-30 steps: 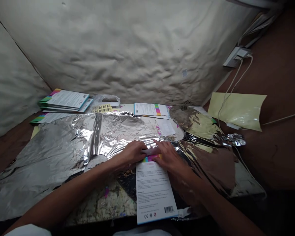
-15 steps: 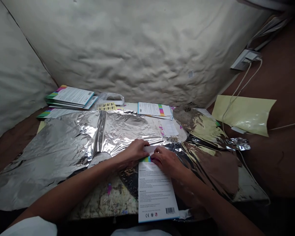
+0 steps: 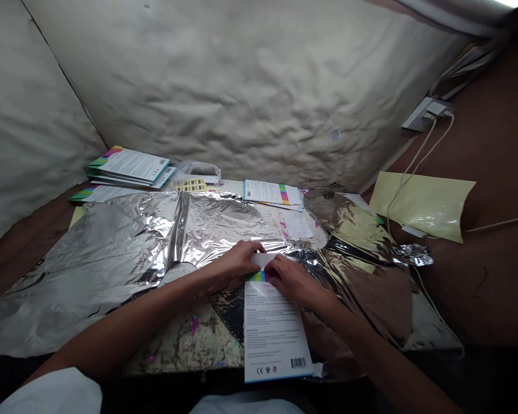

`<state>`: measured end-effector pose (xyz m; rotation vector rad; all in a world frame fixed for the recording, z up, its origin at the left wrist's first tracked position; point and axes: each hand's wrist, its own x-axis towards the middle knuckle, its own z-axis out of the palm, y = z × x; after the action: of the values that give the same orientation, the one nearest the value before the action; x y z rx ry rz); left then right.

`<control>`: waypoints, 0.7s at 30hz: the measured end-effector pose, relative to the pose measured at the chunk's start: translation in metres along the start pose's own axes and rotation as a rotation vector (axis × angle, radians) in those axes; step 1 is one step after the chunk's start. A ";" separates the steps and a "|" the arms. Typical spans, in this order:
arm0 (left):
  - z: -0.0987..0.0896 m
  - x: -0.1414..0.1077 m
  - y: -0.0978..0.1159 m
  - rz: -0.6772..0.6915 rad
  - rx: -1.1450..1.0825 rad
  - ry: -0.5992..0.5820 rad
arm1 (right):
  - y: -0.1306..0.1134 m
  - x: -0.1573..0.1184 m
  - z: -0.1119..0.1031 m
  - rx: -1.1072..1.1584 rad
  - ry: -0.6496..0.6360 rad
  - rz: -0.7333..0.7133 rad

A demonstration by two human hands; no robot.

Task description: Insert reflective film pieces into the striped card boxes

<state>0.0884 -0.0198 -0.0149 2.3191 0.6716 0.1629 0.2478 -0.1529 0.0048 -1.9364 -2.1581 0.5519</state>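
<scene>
My left hand [image 3: 239, 264] and my right hand [image 3: 293, 282] meet at the top of a white printed card [image 3: 274, 336] with a coloured band and a barcode. A white flap [image 3: 261, 260] rises from the card's top edge between them. My left fingertips pinch the flap, and my right fingers press on the coloured band. The card lies partly over a crinkled sheet of aluminium foil [image 3: 121, 247], which spreads across a marbled tabletop [image 3: 181, 339]. My hands hide part of the flap.
A stack of printed cards [image 3: 127, 167] and a plastic bag [image 3: 196, 171] lie at the back left. Loose papers [image 3: 271, 192] lie behind the foil. A pale yellow sheet [image 3: 423, 207] and white cables [image 3: 414, 155] from a wall socket [image 3: 425, 114] are at the right.
The white flap stands out more clearly between my hands, and my hands have shifted slightly apart. The whole scene has shifted slightly as my head moved.
</scene>
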 end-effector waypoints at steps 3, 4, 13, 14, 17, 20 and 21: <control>0.001 0.001 -0.001 0.003 0.017 -0.006 | -0.002 -0.001 0.002 -0.029 0.019 0.014; 0.001 0.001 -0.001 0.002 0.021 -0.007 | -0.003 -0.001 0.003 -0.046 0.028 0.009; 0.002 0.000 -0.002 0.008 0.006 0.008 | -0.008 -0.007 0.004 -0.147 0.062 -0.066; 0.002 0.000 -0.002 0.011 0.000 0.008 | -0.008 -0.007 0.004 -0.163 0.061 -0.084; 0.002 0.000 -0.004 0.020 -0.013 0.006 | -0.007 -0.006 0.003 -0.202 0.023 -0.123; 0.002 0.002 -0.006 0.034 -0.012 0.008 | -0.004 0.001 -0.002 -0.199 -0.038 -0.132; 0.002 0.003 -0.007 0.041 -0.011 0.007 | -0.004 0.004 -0.005 -0.188 -0.058 -0.141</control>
<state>0.0886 -0.0158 -0.0213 2.3243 0.6253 0.1937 0.2458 -0.1490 0.0100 -1.8581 -2.4392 0.3980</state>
